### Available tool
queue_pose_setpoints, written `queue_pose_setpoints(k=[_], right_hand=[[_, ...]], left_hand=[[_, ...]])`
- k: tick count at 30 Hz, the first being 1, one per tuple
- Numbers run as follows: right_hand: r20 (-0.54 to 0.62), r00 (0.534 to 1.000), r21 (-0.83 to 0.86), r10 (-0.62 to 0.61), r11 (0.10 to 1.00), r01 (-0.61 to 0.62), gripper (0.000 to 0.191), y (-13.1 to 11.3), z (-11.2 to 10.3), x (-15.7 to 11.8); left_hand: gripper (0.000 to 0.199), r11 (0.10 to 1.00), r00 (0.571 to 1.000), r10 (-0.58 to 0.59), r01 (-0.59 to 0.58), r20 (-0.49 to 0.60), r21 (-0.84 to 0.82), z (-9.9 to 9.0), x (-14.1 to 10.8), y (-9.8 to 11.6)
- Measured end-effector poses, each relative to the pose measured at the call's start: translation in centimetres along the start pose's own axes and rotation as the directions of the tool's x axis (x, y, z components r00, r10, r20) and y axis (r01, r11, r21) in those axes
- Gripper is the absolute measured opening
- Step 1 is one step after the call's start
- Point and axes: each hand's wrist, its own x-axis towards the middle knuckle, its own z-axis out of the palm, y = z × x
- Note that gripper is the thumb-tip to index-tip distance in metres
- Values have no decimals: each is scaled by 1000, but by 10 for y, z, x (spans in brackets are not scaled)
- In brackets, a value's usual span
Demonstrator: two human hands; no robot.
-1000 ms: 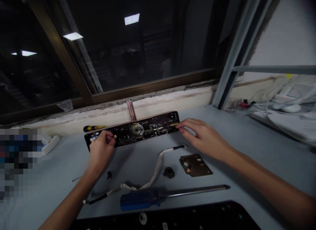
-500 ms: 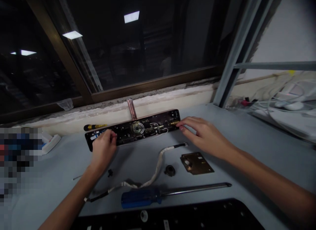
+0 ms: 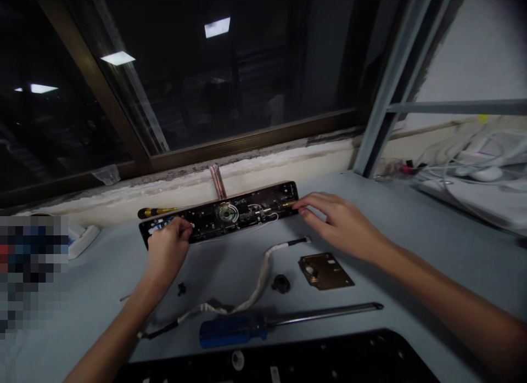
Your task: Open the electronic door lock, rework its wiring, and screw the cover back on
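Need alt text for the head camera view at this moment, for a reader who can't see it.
A person's left hand and right hand are near opposite ends of a long, open black housing on a blue-grey table. In front of it lie a pale wrapped cable, a brownish plate and a blue-handled screwdriver.

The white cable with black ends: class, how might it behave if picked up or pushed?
The white cable would probably sag, since it lies in loose bends. It looks light, being slim. Its curves should discourage rolling.
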Motion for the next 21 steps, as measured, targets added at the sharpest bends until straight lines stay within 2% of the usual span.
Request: queue_pose_setpoints(k=[3,8,15,21], right_hand=[[-10,1000,-3,-12,1000,12,20,1,1,0],[-12,1000,3,-1,1000,1,20,0,1,0],[-9,1000,3,-7,1000,7,20,0,0,0],[7,1000,9,5,1000,-5,19,0,1,-1]], left_hand=[[15,998,998,-65,65,-12,-9,0,0,1],[14,991,994,-99,94,-47,-99,2,2,-3],[11,976,996,-88,79,-34,-205,4,5,-8],[13,939,998,-55,60,26,-339,3,10,-13]])
